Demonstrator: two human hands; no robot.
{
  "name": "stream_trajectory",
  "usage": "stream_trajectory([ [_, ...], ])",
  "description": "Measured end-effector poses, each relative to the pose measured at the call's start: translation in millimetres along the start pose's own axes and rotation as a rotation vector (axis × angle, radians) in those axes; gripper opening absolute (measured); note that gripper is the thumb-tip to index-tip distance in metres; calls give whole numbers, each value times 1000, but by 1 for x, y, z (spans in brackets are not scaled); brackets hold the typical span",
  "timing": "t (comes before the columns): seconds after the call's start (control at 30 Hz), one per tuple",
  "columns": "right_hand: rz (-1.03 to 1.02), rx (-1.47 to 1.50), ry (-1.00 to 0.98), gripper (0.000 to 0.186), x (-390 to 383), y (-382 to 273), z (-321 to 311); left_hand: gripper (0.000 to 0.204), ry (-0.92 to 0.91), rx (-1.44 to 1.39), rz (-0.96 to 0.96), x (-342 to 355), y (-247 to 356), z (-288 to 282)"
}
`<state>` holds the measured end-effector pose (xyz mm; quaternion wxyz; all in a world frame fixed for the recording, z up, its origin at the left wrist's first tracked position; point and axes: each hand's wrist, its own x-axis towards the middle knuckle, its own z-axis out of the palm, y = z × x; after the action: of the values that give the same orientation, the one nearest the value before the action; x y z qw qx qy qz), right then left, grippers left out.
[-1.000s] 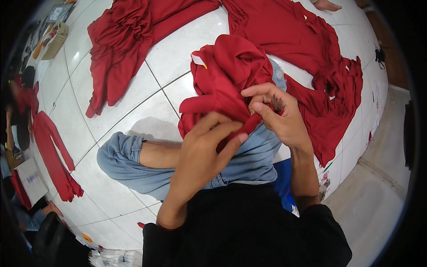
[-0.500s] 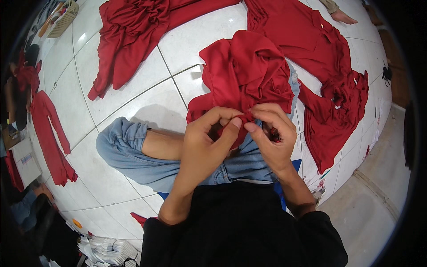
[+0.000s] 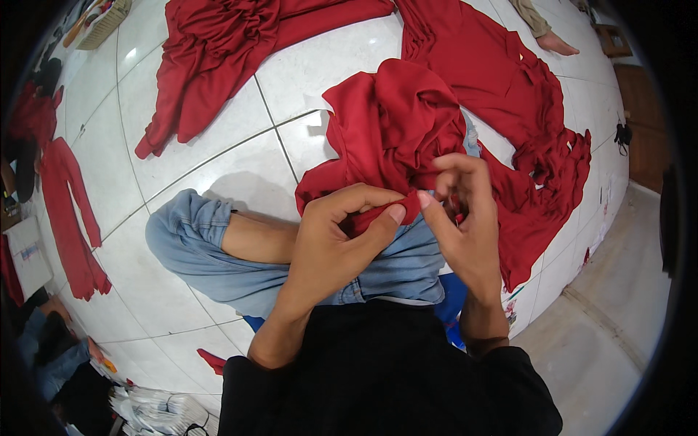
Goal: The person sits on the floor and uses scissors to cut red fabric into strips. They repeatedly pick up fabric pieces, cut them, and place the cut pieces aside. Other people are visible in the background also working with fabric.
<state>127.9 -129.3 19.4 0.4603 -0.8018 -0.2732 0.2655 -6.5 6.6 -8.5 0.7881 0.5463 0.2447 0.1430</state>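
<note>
A crumpled red garment [image 3: 396, 131] lies over my lap, its near edge bunched up between my hands. My left hand [image 3: 327, 243] is closed on that edge, pinching the cloth between thumb and forefinger. Close to its right, my right hand [image 3: 472, 225] has its thumb tip at the pinched cloth. The right forefinger is bent and lifted away from the thumb. Its other fingers curl around a small dark reddish thing in the palm, mostly hidden and too unclear to name.
More red garments [image 3: 218, 65] are spread over the white tiled floor [image 3: 211, 174], ahead, right and far left. A basket [image 3: 105, 25] stands far left. Stacked white packets [image 3: 160, 410] lie lower left. Another person's beige-clad limb [image 3: 534, 18] reaches in at the upper right.
My right hand has drawn slightly right of the left hand, and its forefinger has come up off the cloth. The left hand keeps its pinch. The whole view has shifted a little.
</note>
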Motion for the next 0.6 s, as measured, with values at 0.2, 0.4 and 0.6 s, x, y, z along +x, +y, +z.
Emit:
stream_trajectory([
  [0.2,-299,-308,149,49,-22,-18,-3,19,18,4,-42,2,4,2],
  [0.4,-431,-446,194,36,-23,-23,1,22,22,-33,-28,4,5,6],
  [0.6,-440,-417,180,35,-22,-20,4,21,18,-42,-24,4,6,4],
])
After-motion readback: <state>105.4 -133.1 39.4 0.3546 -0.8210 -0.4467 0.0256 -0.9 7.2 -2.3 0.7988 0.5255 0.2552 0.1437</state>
